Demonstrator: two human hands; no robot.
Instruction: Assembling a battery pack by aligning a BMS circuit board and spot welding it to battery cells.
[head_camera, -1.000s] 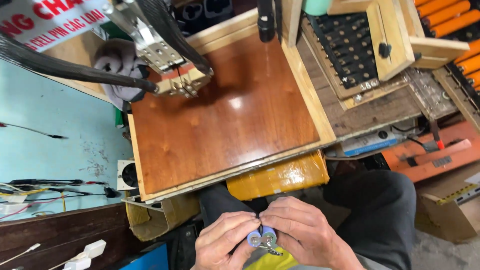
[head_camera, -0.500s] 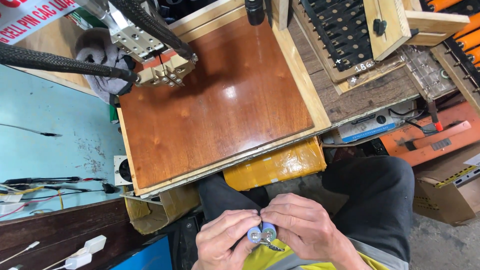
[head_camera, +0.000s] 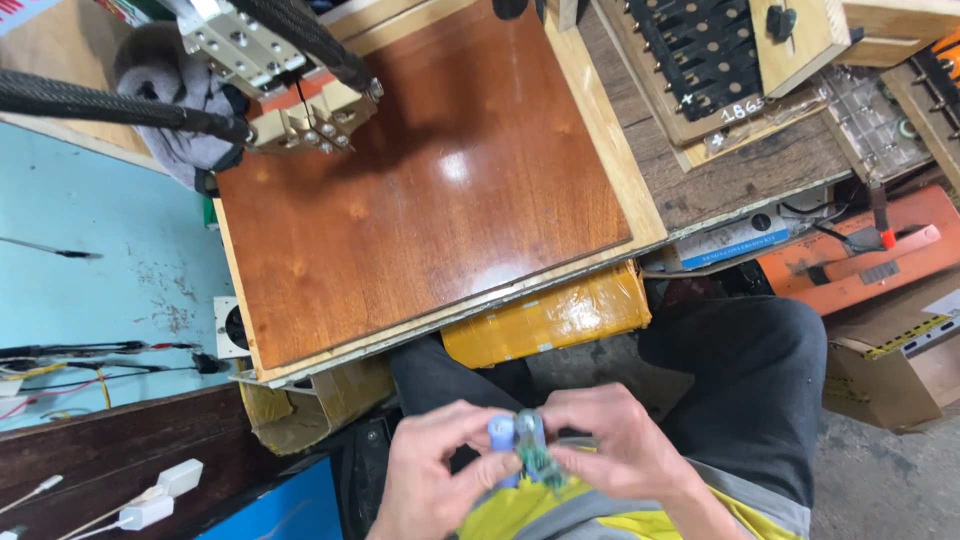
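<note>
Both hands pinch the blue cell pack (head_camera: 503, 437) below the wooden surface (head_camera: 420, 190): left hand (head_camera: 425, 480) and right hand (head_camera: 610, 450) on opposite sides, cells upright.

This is looking like a small electronics or battery-assembly workshop. A varnished wooden work board (head_camera: 430, 190) is sitting in a raw plywood frame, with a metal machine head (head_camera: 285, 85) and its black braided cables (head_camera: 100, 100) hanging over 1 corner. Beside it a wooden jig with rows of black slots and pins (head_camera: 700, 55) is lying on a rough plank bench. Loose red and black wires (head_camera: 90, 355) are trailing across a scuffed light-blue surface (head_camera: 110, 260), and cardboard boxes (head_camera: 890, 360) and a tape-wrapped yellow block (head_camera: 545, 315) are crowding the floor space under the bench.
</note>
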